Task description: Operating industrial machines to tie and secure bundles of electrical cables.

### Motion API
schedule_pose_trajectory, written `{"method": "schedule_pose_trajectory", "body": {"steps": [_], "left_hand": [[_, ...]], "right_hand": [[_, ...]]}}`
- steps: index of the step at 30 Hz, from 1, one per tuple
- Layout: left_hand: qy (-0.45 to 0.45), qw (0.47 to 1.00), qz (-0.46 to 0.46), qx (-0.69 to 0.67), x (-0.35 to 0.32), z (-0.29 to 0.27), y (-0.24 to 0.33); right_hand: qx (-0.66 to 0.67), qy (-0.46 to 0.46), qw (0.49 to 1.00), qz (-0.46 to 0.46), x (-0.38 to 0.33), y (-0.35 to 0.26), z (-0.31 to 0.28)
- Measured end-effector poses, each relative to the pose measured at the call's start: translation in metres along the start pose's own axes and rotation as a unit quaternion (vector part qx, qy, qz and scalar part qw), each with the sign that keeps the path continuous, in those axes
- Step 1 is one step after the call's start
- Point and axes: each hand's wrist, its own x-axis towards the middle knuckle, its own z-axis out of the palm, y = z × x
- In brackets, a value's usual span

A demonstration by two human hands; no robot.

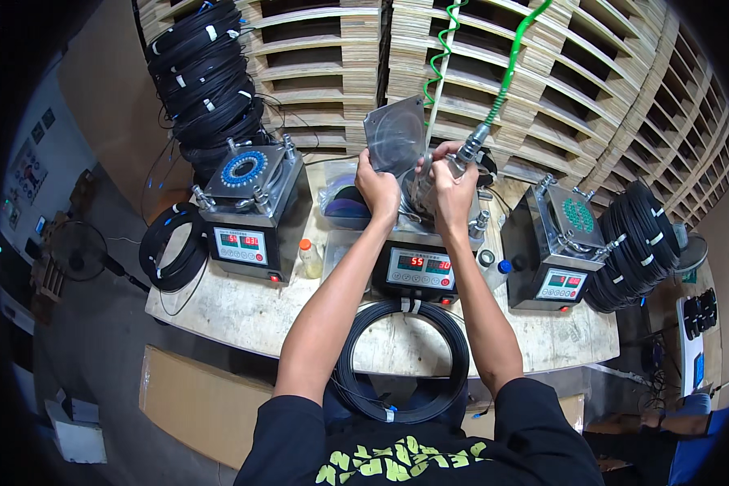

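Observation:
My left hand (378, 190) grips a square metal plate (395, 134) by its lower edge. The plate stands tilted up and carries a round, greyish disc on its face. In my right hand (454, 190) is an air blow gun (471, 146), fingers wrapped round its body. A green air hose (513, 61) runs up from the gun. Both hands are above the middle polishing machine (419, 269), whose red-digit panel faces me; my hands and forearms hide much of its top. Just left of it lie round discs (348, 204) in clear plastic.
Polishing machines stand at left (243, 219) and right (555, 243), flanked by black cable coils (206, 89). Another cable coil (344, 348) hangs at the table's front edge. Small bottles (310, 259) stand between machines. Stacked pallets (308, 69) rise behind. Another person's arm (680, 424) shows lower right.

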Motion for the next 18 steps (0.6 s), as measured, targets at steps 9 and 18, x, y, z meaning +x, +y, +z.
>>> {"method": "schedule_pose_trajectory", "body": {"steps": [9,18], "left_hand": [[-0.005,1.0,-0.009,0.001,0.003,0.002,-0.008],[-0.006,1.0,-0.019,0.022,-0.001,0.004,0.001]], "right_hand": [[0.002,0.055,0.994,-0.096,0.021,0.001,0.004],[-0.097,0.069,0.993,-0.02,0.04,0.038,-0.031]]}}
